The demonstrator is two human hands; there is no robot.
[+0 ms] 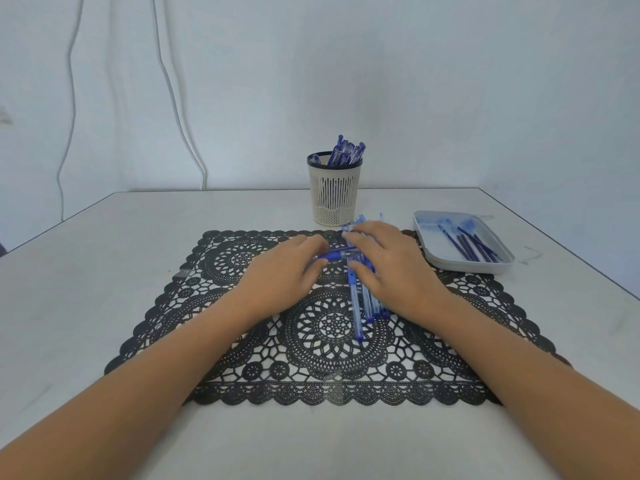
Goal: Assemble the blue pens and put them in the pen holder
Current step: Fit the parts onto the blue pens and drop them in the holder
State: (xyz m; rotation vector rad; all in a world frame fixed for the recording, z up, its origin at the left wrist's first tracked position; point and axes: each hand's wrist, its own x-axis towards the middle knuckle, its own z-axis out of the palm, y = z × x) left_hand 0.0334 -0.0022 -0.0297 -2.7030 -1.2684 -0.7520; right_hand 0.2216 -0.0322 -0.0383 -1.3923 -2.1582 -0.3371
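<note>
Head view: a blue pen (335, 254) is pinched at its ends by the left hand (282, 271) and right hand (393, 268), over loose pens (358, 306) laid on the mat (242, 341).

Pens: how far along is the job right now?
Done: several pens stand in the holder. In hand: the left hand pinches one pen crosswise over the mat; the right hand lies over the pile of loose pens, its grip hidden. Left: that pile, plus refills lying in the tray.
</note>
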